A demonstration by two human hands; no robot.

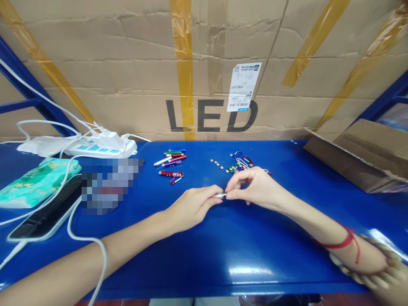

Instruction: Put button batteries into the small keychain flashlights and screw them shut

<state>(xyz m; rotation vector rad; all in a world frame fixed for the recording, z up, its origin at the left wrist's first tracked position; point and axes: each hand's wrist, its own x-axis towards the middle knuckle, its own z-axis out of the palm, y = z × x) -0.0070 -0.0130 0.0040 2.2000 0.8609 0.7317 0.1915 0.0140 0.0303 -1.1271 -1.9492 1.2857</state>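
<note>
My left hand (194,206) and my right hand (253,187) meet over the middle of the blue table (223,250). Both pinch a small silver keychain flashlight (220,195) between the fingertips, left hand on its body, right hand at its end. Beyond the hands lie several small coloured flashlights (172,159), a red one with a clip (171,174), a row of button cell batteries (217,163), and a pile of coloured carabiner clips (241,162).
A white power strip (102,146) with cables sits at the back left, next to a teal packet (35,180) and a phone (47,214). An open cardboard box (360,157) stands at the right. A large "LED" carton (210,72) forms the back wall.
</note>
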